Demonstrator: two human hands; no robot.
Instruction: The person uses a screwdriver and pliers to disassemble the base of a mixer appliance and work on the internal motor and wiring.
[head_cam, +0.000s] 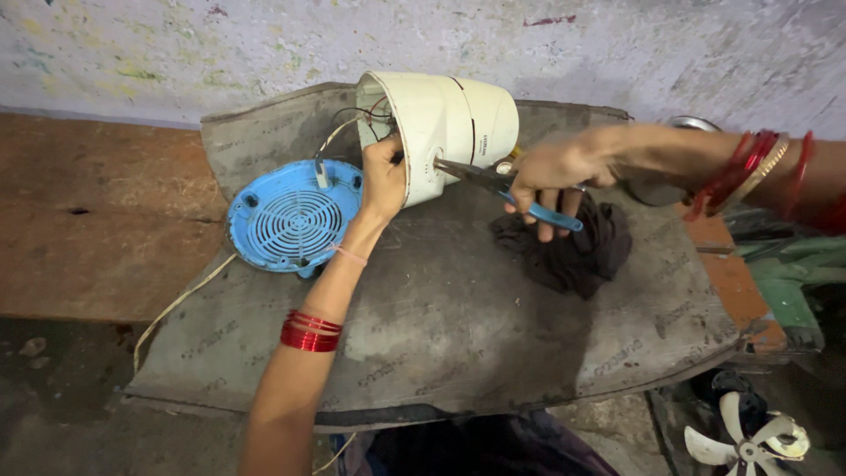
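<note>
A white plastic appliance housing lies on its side on a grey rubber mat, its open end facing left with wires showing inside. My left hand grips the rim of that open end. My right hand holds blue-handled pliers, whose jaws touch a small fitting on the housing's side. A round blue vented base cover lies left of the housing, joined to it by wires.
A dark rag lies under my right hand. A pale power cord trails off the mat to the left. A white fan blade sits at the bottom right. A painted wall runs behind.
</note>
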